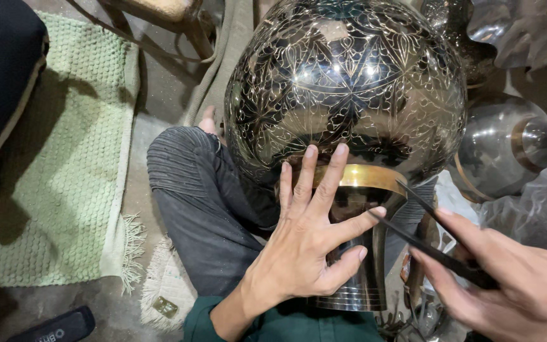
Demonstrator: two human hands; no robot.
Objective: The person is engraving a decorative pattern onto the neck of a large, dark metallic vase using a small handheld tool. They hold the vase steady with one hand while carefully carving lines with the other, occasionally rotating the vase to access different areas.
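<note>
- Presently, the engraved metal vase [343,88] lay across the person's lap, its neck pointing toward the body and its round body away.
- Left hand [305,247]: fingers spread, pressed flat on the neck beside the brass band [365,177].
- Right hand [514,285]: pinching a thin dark tool [432,250], tip at the band, just right of the left hand.

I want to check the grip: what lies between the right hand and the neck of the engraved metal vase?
In the head view, a thin dark pointed tool, held by the right hand, bridges that stretch to the vase neck, beside the left hand.
</note>
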